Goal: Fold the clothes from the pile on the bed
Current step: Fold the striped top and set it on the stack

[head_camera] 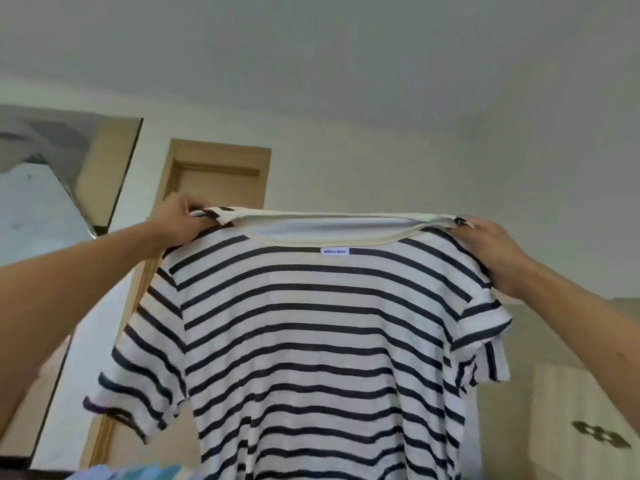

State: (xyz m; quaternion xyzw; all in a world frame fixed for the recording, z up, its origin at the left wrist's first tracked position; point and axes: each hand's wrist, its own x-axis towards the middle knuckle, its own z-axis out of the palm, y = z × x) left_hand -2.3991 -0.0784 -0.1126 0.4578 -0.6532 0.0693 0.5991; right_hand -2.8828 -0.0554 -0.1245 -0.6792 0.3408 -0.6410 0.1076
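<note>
Striped T-shirt (311, 341) hangs limp and light; your left hand (180, 220) and right hand (491, 251) pinch its shoulders at ten and two o'clock, the best hold.

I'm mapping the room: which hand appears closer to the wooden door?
Left. The left hand, pinching one shoulder of the striped shirt, overlaps the wooden door in view; the right hand holds the other shoulder, far to the door's right.

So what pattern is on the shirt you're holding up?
The shirt is white with dark navy stripes and a cream neckline, clear in the head view.
</note>
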